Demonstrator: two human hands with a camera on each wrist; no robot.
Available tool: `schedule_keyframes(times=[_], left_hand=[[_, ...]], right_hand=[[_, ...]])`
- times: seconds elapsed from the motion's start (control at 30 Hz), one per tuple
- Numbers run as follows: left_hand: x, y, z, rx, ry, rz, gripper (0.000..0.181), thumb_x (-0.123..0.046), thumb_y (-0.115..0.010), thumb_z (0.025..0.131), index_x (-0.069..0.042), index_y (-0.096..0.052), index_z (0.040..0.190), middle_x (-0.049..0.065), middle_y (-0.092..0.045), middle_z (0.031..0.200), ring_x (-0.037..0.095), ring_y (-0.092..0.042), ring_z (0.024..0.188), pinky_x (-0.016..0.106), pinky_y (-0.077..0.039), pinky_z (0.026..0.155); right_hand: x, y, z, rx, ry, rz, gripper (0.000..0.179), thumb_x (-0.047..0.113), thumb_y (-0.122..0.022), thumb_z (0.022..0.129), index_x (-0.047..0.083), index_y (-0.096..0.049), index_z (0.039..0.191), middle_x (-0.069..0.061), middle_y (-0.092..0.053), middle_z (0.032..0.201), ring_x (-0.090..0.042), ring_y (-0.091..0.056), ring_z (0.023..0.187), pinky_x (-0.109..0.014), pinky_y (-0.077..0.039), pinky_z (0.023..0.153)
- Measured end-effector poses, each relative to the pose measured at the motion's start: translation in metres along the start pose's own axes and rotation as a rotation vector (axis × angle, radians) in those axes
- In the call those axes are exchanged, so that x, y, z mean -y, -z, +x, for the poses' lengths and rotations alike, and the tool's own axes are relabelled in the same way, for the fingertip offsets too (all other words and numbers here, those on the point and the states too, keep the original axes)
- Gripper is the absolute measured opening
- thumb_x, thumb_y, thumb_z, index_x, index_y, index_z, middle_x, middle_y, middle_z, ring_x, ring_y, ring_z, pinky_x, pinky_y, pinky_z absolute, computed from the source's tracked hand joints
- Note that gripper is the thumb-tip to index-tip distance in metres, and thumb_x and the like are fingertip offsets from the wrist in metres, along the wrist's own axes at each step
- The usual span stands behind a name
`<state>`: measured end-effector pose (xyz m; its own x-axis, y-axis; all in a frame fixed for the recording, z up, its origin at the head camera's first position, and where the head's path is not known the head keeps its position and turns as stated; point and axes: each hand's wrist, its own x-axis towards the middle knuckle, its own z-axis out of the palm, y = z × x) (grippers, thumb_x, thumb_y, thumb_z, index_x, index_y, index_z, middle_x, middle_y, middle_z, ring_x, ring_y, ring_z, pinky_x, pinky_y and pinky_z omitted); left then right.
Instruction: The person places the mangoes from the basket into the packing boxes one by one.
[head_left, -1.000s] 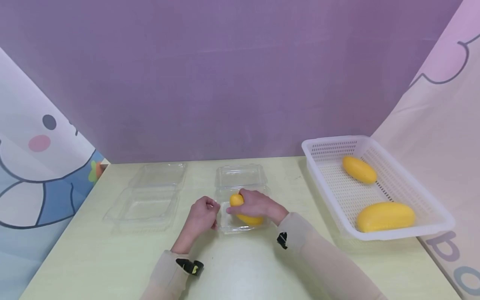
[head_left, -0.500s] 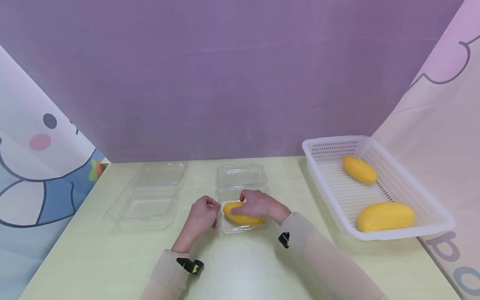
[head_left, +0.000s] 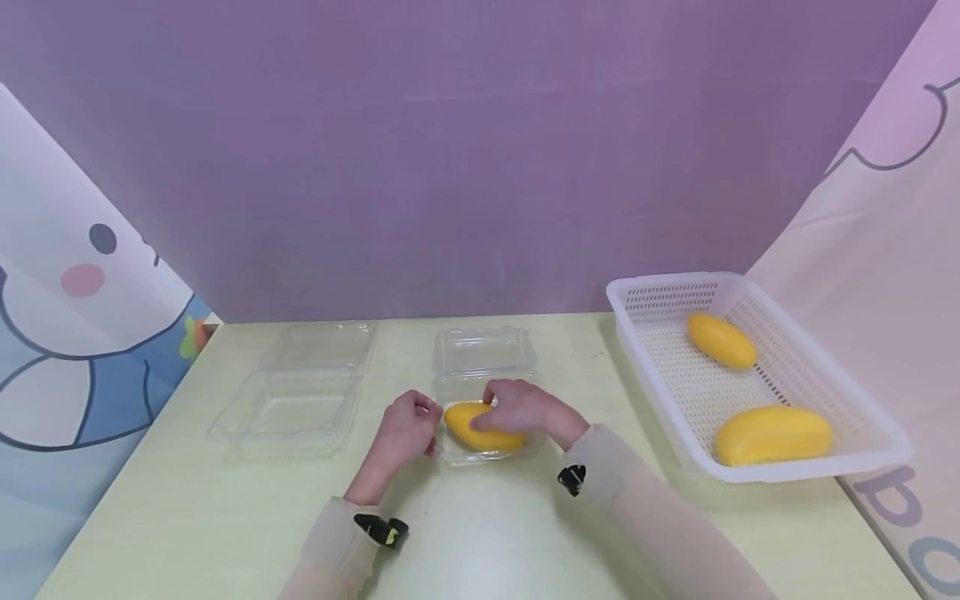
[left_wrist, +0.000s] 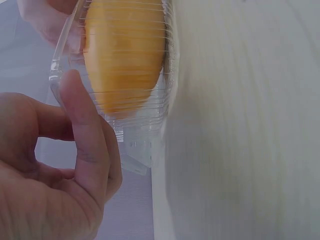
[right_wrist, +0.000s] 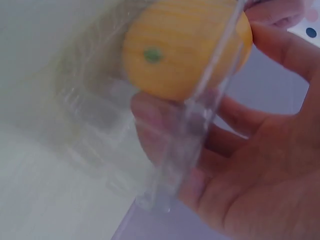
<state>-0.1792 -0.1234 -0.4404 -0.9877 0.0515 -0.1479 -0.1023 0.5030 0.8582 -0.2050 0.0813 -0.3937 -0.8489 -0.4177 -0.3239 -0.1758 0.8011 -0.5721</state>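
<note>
Two mangoes lie in the white basket; right hand grips the boxed mango.

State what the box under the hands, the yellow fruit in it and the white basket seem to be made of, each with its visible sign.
Clamshell box: thin clear plastic, glossy; the table shows through it.
Mango: smooth, matt yellow skin; real or imitation cannot be told.
Basket: white moulded plastic, with perforated walls and floor.
</note>
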Motion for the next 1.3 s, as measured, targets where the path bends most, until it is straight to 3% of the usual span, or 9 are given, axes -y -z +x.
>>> schedule_keyframes(times=[0.2, 0.5, 0.77, 1.3], left_hand=[[-0.001, -0.001, 0.000, -0.001, 0.013, -0.011, 0.016, -0.012, -0.058, 0.101, 0.002, -0.056, 0.106, 0.009, -0.059, 0.069, 0.018, -0.060, 0.048, 0.031, -0.051, 0.052], [-0.003, 0.000, 0.000, 0.001, 0.017, -0.021, 0.016, -0.013, -0.057, 0.101, 0.002, -0.055, 0.106, 0.009, -0.059, 0.067, 0.018, -0.060, 0.048, 0.031, -0.051, 0.053], [0.000, -0.002, 0.003, 0.004, 0.022, -0.052, 0.015, -0.012, -0.056, 0.102, 0.003, -0.055, 0.106, 0.012, -0.060, 0.068, 0.018, -0.060, 0.048, 0.031, -0.053, 0.053], [-0.003, 0.000, 0.000, 0.001, 0.020, -0.036, 0.016, -0.012, -0.055, 0.102, 0.003, -0.056, 0.107, 0.014, -0.061, 0.072, 0.018, -0.060, 0.049, 0.032, -0.054, 0.053]], right_hand=[[0.003, -0.009, 0.005, -0.060, -0.009, 0.052, 0.046, 0.044, -0.071, 0.090, 0.005, -0.061, 0.113, -0.003, -0.061, 0.083, -0.017, -0.054, 0.070, -0.031, -0.044, 0.064], [0.007, -0.020, 0.010, -0.125, -0.045, 0.126, 0.047, 0.047, -0.070, 0.090, 0.005, -0.058, 0.108, -0.005, -0.060, 0.082, -0.019, -0.055, 0.068, -0.030, -0.043, 0.060], [0.011, -0.025, 0.010, -0.138, -0.065, 0.189, 0.052, 0.048, -0.070, 0.091, 0.003, -0.057, 0.114, -0.008, -0.061, 0.087, -0.020, -0.056, 0.068, -0.031, -0.045, 0.059], [0.012, -0.014, -0.001, -0.121, -0.038, 0.101, 0.058, 0.049, -0.063, 0.096, 0.003, -0.055, 0.130, -0.005, -0.061, 0.084, -0.019, -0.054, 0.069, -0.031, -0.044, 0.061]])
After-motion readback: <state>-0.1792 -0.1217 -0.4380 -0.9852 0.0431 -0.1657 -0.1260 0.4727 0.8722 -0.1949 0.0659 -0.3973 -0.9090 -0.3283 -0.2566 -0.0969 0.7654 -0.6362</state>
